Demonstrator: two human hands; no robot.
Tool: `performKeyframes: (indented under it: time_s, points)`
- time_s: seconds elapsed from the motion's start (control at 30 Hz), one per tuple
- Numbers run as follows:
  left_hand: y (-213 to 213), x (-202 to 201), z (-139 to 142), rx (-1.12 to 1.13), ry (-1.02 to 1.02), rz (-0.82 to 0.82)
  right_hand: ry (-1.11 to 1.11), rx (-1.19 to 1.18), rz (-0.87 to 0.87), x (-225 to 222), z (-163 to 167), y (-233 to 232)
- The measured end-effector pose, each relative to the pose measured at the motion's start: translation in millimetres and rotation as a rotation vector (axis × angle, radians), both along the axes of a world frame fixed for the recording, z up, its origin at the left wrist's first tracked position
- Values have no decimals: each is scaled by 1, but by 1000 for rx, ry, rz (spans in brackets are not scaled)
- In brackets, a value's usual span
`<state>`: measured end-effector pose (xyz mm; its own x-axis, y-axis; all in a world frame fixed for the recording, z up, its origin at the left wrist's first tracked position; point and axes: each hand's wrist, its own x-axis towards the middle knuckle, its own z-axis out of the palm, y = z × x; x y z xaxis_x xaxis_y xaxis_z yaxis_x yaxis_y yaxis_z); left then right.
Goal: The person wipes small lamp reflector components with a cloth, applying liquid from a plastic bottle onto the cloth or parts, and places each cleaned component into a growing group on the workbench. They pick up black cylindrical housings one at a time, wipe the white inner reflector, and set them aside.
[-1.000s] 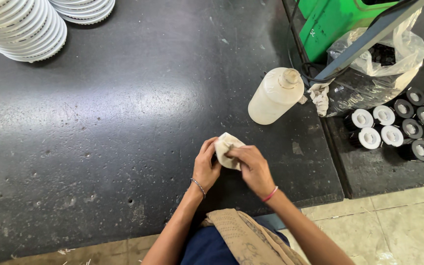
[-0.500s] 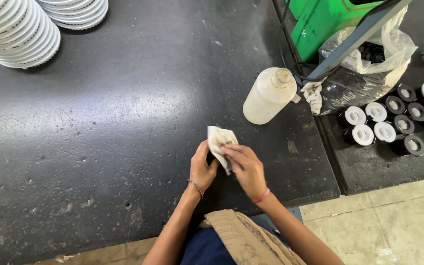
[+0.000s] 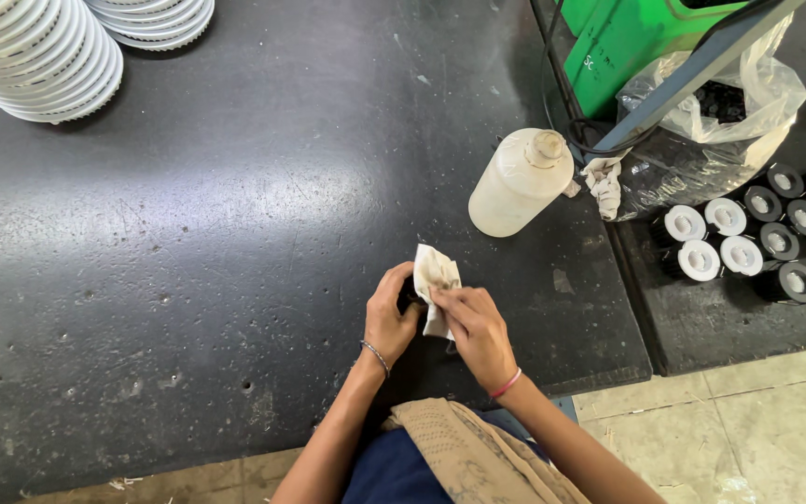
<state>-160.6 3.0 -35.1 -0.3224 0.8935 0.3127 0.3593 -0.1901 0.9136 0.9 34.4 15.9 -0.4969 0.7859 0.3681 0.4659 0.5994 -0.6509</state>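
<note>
Both hands meet low over the near edge of the dark surface (image 3: 188, 243), close in to the body, where the work sits right under the eyes. The left hand (image 3: 390, 317) is cupped with its fingers curled around a small dark object (mostly hidden, so its kind cannot be told) and its grip is closed on that piece, holding it steady. The right hand (image 3: 476, 329) comes in from the other side, thumb and fingers pinched onto a soiled white cloth (image 3: 434, 280), which is pressed against the object and stands up between the two hands; that grip is closed on the cloth. Wrists angle inward toward each other, forearms forming a narrow V from the lap, elbows tucked, a bangle on the left wrist and a pink band on the right. A translucent plastic bottle (image 3: 520, 184) lies tilted on the surface just beyond the hands, near enough to reach without leaning. Further right, a cluster of small round black-and-white parts (image 3: 748, 238) stands on a lower dark mat, beside a clear plastic bag (image 3: 701, 131) of dark pieces and a green bin (image 3: 636, 37). Far up at the left corner sit stacks of white ribbed rings (image 3: 39, 56), well apart from the hands.
</note>
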Motion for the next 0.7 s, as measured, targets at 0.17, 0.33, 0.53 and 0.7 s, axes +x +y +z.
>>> performKeyframes:
  time_s: [0.17,0.33,0.53,0.7]
  points:
    - [2,1,1,-14,35,6,-11,130,-57,-2,3,14]
    - [3,1,-3,-72,-38,3,4,211,9,-12,4,22]
    - [4,1,-6,-7,20,20,47,68,-114,1,-8,11]
    - [4,-3,-7,-94,84,49,111,-249,-159,39,-20,-7]
